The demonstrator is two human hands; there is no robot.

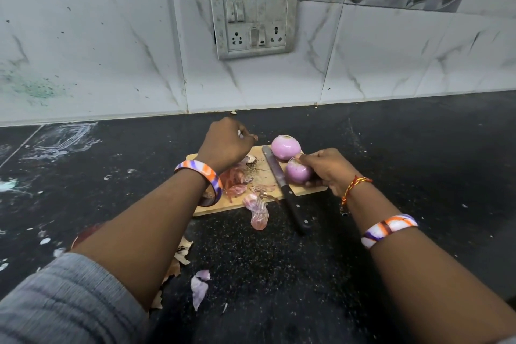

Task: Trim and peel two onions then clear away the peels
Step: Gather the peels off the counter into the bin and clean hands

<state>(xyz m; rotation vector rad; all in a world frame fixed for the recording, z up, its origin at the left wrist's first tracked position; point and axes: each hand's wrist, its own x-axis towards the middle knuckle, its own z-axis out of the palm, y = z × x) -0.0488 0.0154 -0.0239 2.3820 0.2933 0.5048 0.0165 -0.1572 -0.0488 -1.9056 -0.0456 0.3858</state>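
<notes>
your right hand (326, 169) gripped a peeled onion (298, 171) right of centre in the frame, thumb under it and fingers curled over its top, on the right end of the board (301, 190). the second onion (285, 147), also peeled, sat just above it in the frame at the board's far right corner, touching or nearly touching the first. your left hand (224, 145) was above the board's far left part, fingers curled and pinching a small scrap (240, 134) at the fingertips; what the scrap was could not be made out. the knife (284, 190) lay diagonally across the board just left of the held onion, blade toward the wall, black handle overhanging the near edge onto the counter (391, 148). peels (233, 180) lay heaped on the board's left half, partly under your left wrist. one loose peel (258, 211) hung off the near edge at frame centre. more peels (199, 288) lay on the counter at lower centre, beside your left forearm.
</notes>
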